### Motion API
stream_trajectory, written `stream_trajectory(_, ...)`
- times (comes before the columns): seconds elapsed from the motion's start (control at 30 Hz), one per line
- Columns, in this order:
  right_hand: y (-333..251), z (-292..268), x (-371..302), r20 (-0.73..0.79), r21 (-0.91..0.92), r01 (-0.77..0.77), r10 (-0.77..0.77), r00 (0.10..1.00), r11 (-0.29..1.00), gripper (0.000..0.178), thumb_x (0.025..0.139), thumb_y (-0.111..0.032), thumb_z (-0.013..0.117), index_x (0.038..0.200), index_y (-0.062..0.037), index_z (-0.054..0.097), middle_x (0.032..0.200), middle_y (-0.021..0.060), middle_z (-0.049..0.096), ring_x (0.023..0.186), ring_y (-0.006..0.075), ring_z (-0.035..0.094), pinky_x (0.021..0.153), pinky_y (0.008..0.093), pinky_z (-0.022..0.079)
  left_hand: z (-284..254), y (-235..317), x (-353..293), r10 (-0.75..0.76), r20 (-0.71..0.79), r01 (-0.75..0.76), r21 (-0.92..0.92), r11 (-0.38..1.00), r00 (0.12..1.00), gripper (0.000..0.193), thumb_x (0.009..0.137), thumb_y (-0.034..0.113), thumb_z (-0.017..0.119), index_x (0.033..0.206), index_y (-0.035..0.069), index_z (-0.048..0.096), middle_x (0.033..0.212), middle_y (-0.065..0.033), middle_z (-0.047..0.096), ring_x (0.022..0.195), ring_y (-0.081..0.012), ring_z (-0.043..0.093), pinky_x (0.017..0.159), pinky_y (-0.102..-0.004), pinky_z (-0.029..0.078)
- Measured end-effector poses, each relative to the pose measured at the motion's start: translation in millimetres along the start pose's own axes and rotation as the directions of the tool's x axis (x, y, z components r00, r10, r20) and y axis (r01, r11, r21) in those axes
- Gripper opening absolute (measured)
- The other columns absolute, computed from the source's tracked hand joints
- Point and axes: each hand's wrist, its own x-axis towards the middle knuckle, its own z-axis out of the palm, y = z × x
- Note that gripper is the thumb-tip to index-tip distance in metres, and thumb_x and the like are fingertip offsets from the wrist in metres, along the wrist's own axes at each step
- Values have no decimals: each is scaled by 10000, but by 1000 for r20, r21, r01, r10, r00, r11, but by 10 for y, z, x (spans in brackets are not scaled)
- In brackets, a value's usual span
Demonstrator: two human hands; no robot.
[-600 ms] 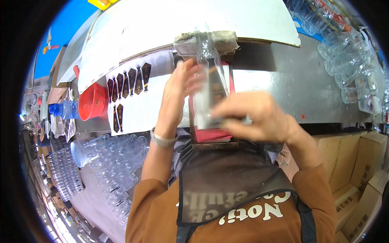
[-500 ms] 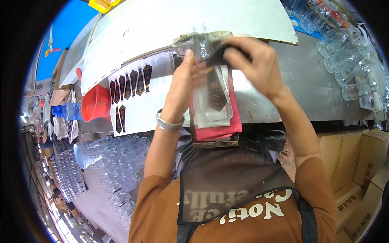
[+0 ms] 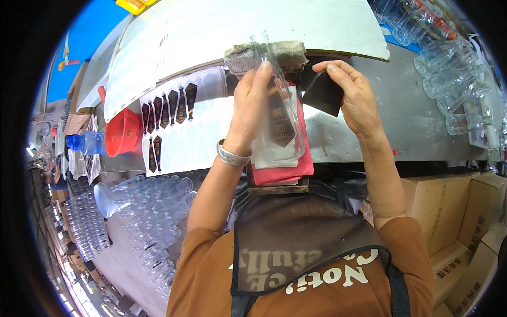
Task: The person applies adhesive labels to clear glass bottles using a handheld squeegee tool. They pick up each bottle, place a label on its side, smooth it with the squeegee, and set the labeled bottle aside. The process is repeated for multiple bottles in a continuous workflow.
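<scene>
A clear glass bottle [image 3: 274, 155] lies with its neck away from me on a folded rag [image 3: 291, 57] and its base toward me over white and pink cloths [image 3: 285, 175]. A dark, pointed, tie-shaped label [image 3: 281, 124] shows along its body. My left hand [image 3: 247, 108] is closed round the upper part of the bottle, thumb on top near the neck. Off to the bottle's right, my right hand [image 3: 360, 98] pinches a thin, dark, square flat piece [image 3: 324, 95] by its edge, apart from the glass.
A white backing sheet [image 3: 208, 108] bearing several dark labels lies to the left, beside a red bowl [image 3: 124, 133] and a blue-capped plastic bottle [image 3: 87, 143]. Many glass bottles [image 3: 150, 211] stand low on the left; more glassware [image 3: 449, 84] lies at right. Cardboard boxes [image 3: 435, 211] are at lower right.
My right hand has drawn back to the right from the bottle, carrying the dark piece. My left hand has shifted rightward and now wraps round the bottle's upper part.
</scene>
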Motion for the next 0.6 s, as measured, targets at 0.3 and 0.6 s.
stream_trajectory(0.3, 66, 279, 333, 130, -466, 32, 33, 991, 884, 569, 945, -484, 624, 965, 74, 731, 873, 165, 747, 831, 192, 712, 790, 316, 531, -33, -135, 6, 10, 60, 2, -202, 979, 998, 551, 1046, 530, 451, 1140, 5, 591, 943, -87, 681, 828, -149, 677, 738, -295, 556)
stream_trajectory(0.6, 55, 342, 384, 190, -557, 86, 26, 981, 826, 500, 981, -470, 591, 808, -11, 689, 682, 37, 640, 701, 112, 602, 692, 271, 479, -65, -217, -56, 13, 0, -13, -64, 998, 1000, 515, 1062, 504, 428, 1174, 31, 601, 967, -67, 687, 807, -123, 659, 750, -287, 557)
